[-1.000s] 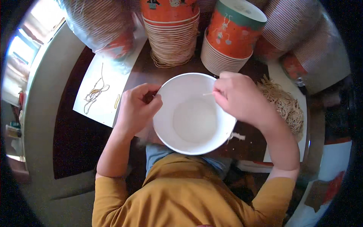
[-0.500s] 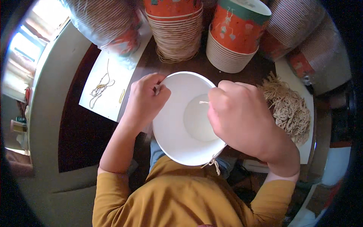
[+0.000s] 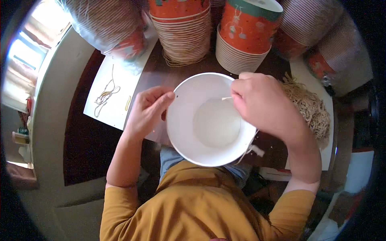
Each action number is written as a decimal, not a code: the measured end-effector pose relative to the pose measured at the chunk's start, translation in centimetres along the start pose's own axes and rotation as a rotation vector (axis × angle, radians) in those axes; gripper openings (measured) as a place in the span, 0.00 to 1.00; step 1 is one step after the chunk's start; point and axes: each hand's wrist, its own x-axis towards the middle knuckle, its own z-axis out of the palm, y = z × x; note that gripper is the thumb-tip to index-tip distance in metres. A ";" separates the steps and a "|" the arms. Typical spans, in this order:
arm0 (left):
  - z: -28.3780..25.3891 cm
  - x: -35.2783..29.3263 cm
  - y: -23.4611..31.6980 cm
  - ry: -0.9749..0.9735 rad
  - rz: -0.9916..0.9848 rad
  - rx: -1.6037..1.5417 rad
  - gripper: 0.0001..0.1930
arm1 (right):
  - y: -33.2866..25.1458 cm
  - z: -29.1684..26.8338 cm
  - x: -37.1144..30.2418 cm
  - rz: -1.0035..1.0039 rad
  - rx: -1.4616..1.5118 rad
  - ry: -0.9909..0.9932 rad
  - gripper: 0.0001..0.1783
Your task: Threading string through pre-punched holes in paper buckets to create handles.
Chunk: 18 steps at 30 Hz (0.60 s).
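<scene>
Between my hands is a white-lined paper bucket (image 3: 183,130), its open top toward me and its round bottom visible. At its left rim, close to a small punched hole, my left hand (image 3: 146,112) grips the wall with thumb and fingers. My right hand (image 3: 263,100) is closed at the opposite rim, pinching a beige cord (image 3: 226,98) whose short end pokes out over the bucket's inside. More of the cord, with a frayed knot (image 3: 256,151), hangs outside the lower right rim. The right fingertips are partly hidden.
Behind stand two stacks of orange paper buckets, one left (image 3: 181,36) and one right (image 3: 245,44). Plastic-wrapped stacks (image 3: 104,24) flank them. A heap of beige cords (image 3: 311,112) lies at right; a loose cord (image 3: 106,94) lies on a white sheet (image 3: 116,114) at left.
The bucket has shifted slightly right and up. My left thumb has come down along the rim beside the hole. My right hand has moved a little up and right with the cord.
</scene>
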 end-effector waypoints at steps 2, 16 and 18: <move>0.8 -0.7 -0.6 0.009 0.002 -0.047 0.14 | 1.4 0.7 0.2 0.037 0.126 0.008 0.06; 2.1 -2.8 -2.4 0.047 0.102 -0.040 0.09 | -2.7 2.8 1.7 0.074 0.441 -0.068 0.07; 2.0 -3.0 -2.7 0.066 0.126 0.023 0.08 | -2.6 3.0 1.8 0.063 0.448 -0.072 0.07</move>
